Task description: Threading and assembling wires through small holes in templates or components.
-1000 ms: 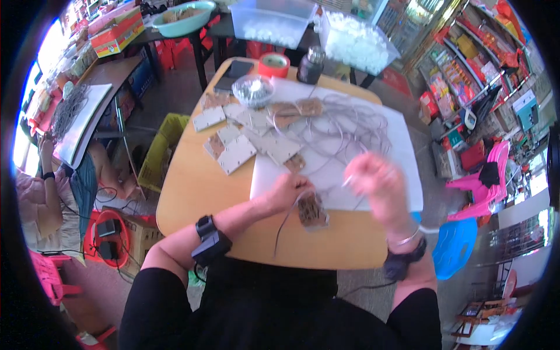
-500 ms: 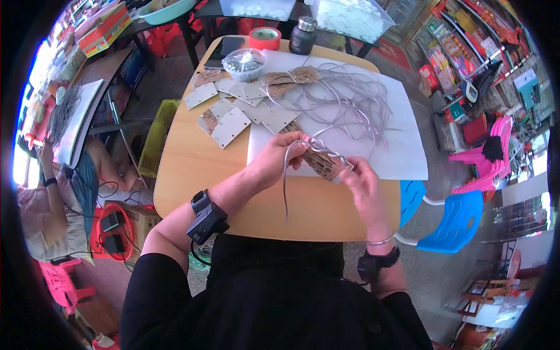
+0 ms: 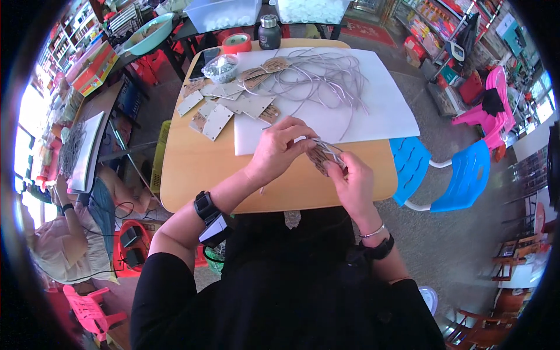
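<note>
My left hand (image 3: 281, 147) is closed in a pinch on the upper left end of a brown printed cardboard piece (image 3: 318, 160). Grey cord (image 3: 331, 148) runs along the upper edge of that card. From the other side, my right hand (image 3: 353, 182) grips the card's right end between thumb and fingers. Fingers hide much of the card and cord. Beyond my hands, a loose tangle of grey cord (image 3: 326, 79) spreads over a white sheet (image 3: 385, 116). Several pale square cards with small holes (image 3: 217, 121) overlap at the left, beside brown cord-wrapped cards (image 3: 265, 69).
At the table's (image 3: 192, 181) far side stand a bowl of small metal pieces (image 3: 220, 69), a red tape roll (image 3: 237, 43), a dark bottle (image 3: 269, 34) and a phone (image 3: 204, 61). A blue chair (image 3: 464, 175) stands right. Another person (image 3: 70, 233) sits left.
The view has shifted, and the card is tilted more steeply. My right hand has gone from touching the card's end to gripping it. The cord end no longer dangles plainly below my left hand.
</note>
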Demonstrator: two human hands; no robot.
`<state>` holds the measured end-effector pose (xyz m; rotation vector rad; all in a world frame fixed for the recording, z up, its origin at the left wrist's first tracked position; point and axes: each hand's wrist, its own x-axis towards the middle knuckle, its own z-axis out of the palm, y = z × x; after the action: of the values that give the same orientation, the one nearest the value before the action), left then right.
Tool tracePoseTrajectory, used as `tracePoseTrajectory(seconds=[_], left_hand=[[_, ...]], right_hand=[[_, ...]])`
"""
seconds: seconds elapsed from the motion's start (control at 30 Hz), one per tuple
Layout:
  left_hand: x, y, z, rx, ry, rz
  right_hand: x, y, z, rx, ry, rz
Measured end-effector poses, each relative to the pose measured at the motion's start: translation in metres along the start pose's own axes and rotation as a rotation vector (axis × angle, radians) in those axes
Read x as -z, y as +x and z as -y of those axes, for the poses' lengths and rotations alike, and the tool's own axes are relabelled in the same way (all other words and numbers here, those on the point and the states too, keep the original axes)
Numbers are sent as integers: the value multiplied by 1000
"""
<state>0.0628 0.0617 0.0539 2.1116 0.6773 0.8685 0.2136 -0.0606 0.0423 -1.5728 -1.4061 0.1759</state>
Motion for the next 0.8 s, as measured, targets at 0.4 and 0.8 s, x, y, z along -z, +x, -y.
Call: tracePoseTrajectory(seconds=[0.4,0.8], left_hand=[[12,-6,25,503,-342,-169],[21,-14,52,-110,447,-442]], right_hand=[[7,-26,6,253,-116,169],[-7,-30,-16,132,35,127]])
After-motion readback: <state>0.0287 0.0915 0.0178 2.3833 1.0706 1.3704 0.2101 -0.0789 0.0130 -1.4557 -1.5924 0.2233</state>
